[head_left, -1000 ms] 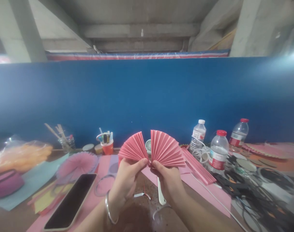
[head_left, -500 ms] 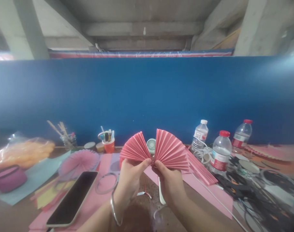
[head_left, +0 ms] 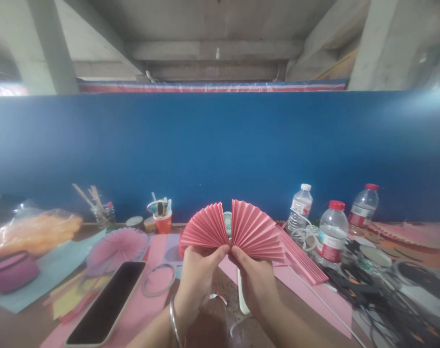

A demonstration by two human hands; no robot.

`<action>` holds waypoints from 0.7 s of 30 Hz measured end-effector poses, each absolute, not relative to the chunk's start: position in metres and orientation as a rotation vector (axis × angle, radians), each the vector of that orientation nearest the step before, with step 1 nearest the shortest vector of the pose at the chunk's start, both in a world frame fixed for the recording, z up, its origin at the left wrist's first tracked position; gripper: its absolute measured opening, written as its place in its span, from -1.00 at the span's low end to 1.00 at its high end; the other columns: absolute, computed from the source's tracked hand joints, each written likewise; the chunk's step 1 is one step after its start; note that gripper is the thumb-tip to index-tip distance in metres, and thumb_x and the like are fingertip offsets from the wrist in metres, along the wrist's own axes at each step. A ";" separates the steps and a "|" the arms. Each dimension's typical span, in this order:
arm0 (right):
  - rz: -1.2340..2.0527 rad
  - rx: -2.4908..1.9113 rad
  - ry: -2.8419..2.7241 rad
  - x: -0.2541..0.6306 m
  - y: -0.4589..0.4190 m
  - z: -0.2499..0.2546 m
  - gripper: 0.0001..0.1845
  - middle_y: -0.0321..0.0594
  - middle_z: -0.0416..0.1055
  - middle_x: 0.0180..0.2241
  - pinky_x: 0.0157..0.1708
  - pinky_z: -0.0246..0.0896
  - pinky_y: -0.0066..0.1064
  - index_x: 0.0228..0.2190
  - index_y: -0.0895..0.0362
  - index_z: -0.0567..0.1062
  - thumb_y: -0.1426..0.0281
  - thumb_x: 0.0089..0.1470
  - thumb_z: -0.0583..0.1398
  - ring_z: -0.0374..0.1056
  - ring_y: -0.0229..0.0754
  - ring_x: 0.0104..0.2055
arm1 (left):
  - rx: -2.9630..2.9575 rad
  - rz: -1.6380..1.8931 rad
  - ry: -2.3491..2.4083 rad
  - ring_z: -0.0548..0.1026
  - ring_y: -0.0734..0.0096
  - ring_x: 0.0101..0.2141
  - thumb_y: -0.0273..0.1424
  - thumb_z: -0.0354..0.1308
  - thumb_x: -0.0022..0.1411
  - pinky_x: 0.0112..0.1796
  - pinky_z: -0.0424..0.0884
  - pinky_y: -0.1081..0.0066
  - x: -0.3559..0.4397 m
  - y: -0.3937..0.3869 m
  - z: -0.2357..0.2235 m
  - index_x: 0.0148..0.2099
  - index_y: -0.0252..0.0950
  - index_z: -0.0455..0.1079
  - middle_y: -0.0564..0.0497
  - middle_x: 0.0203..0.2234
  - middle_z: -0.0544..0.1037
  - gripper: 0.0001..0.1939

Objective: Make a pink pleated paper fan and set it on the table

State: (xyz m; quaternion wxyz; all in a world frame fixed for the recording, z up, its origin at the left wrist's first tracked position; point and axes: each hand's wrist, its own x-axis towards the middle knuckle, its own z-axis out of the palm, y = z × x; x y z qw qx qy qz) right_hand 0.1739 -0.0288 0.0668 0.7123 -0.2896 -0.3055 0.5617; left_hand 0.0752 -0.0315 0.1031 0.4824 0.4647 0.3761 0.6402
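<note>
A pink pleated paper fan (head_left: 241, 231) is held up above the table, spread into two lobes with a narrow gap at the top. My left hand (head_left: 197, 275) pinches the base of the left lobe between thumb and fingers. My right hand (head_left: 256, 279) pinches the base of the right lobe. The two thumbs nearly meet at the fan's centre. A silver bangle (head_left: 173, 325) sits on my left wrist.
A black phone (head_left: 106, 303) lies at lower left on pink paper. A folded pink strip (head_left: 300, 258), three water bottles (head_left: 329, 233), cables (head_left: 386, 295), a red pen cup (head_left: 163, 218), a finished pink rosette (head_left: 116, 244) and a metal ring (head_left: 157, 284) surround the hands. A blue partition (head_left: 220, 150) backs the table.
The two lobes of the fan have come closer together, so the gap at the top is narrower. Both hands keep their pinch and have shifted slightly right.
</note>
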 end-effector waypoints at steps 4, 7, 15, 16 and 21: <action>1.208 -0.675 -0.708 0.174 -0.028 0.066 -0.74 -0.09 0.50 -0.38 -0.22 0.30 -0.23 -0.40 0.27 0.52 0.40 -0.22 0.30 0.40 -0.05 -0.29 | 1.158 1.540 0.921 0.48 0.28 -0.48 -0.38 0.28 -0.16 -0.43 0.36 0.43 0.073 -0.029 0.100 -0.43 -0.44 0.48 -0.08 -0.54 0.55 -0.78; 1.165 -0.729 -0.743 0.175 -0.027 0.066 -0.70 -0.09 0.50 -0.36 -0.24 0.30 -0.22 -0.37 0.26 0.50 0.38 -0.24 0.31 0.40 -0.03 -0.29 | 1.192 1.532 0.928 0.47 0.30 -0.47 -0.37 0.25 -0.11 -0.45 0.35 0.44 0.073 -0.027 0.096 -0.42 -0.45 0.47 -0.08 -0.53 0.54 -0.79; 1.160 -0.787 -0.789 0.179 -0.027 0.066 -0.70 -0.07 0.50 -0.40 -0.24 0.30 -0.24 -0.42 0.28 0.52 0.34 -0.26 0.31 0.40 -0.03 -0.30 | 1.219 1.527 0.917 0.47 0.29 -0.43 -0.37 0.23 -0.08 -0.39 0.36 0.42 0.073 -0.028 0.097 -0.43 -0.43 0.46 -0.08 -0.49 0.54 -0.81; 1.161 -0.785 -0.790 0.179 -0.027 0.066 -0.70 -0.07 0.50 -0.40 -0.25 0.30 -0.25 -0.42 0.28 0.52 0.34 -0.27 0.32 0.40 -0.03 -0.31 | 1.198 1.535 0.918 0.47 0.29 -0.45 -0.37 0.25 -0.10 -0.40 0.36 0.42 0.073 -0.028 0.097 -0.44 -0.44 0.47 -0.08 -0.50 0.55 -0.81; 1.157 -0.773 -0.760 0.178 -0.028 0.070 -0.68 -0.08 0.51 -0.42 -0.30 0.31 -0.29 -0.44 0.27 0.53 0.33 -0.33 0.33 0.41 -0.03 -0.34 | 1.177 1.527 0.904 0.48 0.27 -0.44 -0.39 0.26 -0.11 -0.37 0.37 0.40 0.073 -0.028 0.098 -0.40 -0.44 0.47 -0.09 -0.50 0.55 -0.79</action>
